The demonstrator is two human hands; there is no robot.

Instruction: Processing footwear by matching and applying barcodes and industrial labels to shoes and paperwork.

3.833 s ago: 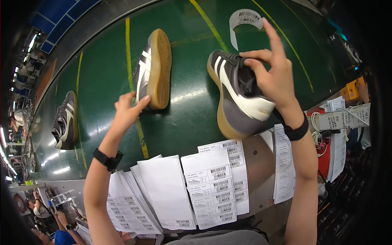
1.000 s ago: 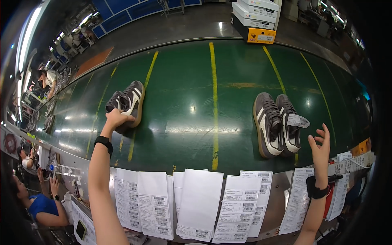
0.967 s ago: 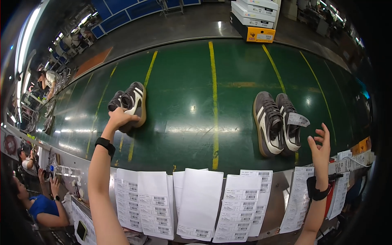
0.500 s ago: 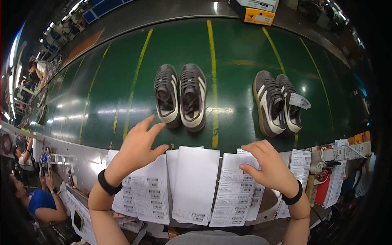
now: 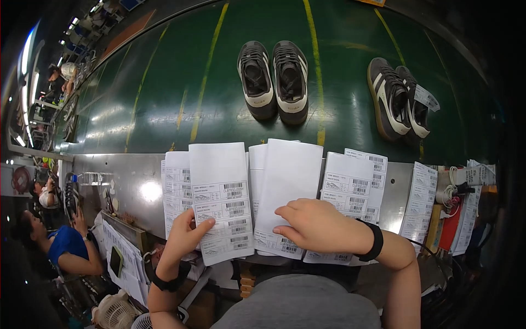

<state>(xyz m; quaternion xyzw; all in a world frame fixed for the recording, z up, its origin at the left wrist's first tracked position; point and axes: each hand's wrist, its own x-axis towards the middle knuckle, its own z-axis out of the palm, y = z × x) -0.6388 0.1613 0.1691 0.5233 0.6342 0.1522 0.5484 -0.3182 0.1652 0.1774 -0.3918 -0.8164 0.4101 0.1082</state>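
My left hand (image 5: 187,236) is closed at the left edge of a sheet of labels (image 5: 222,197), its thumb lying over the printed part. Bent fingers bring my right hand (image 5: 315,225) over the mostly blank sheet (image 5: 290,170) in the middle; whether a small piece sits between thumb and forefinger is hidden. Beyond the sheets, a pair of dark sneakers with white stripes (image 5: 274,82) stands heels toward me on the green conveyor belt (image 5: 164,109). Farther right is a similar pair (image 5: 392,98), with a printed label (image 5: 426,97) at its right shoe.
More label sheets (image 5: 353,186) lie to the right on the metal ledge (image 5: 394,186). Cables (image 5: 452,192) and a red folder (image 5: 450,230) are at the far right. On the left sits a person in blue (image 5: 68,252), near papers with a dark phone (image 5: 116,260).
My left hand has drawn back from near the shoes to the label sheet and closed. My right hand has moved left from the right-hand stack to the middle sheet. The view has tilted down.
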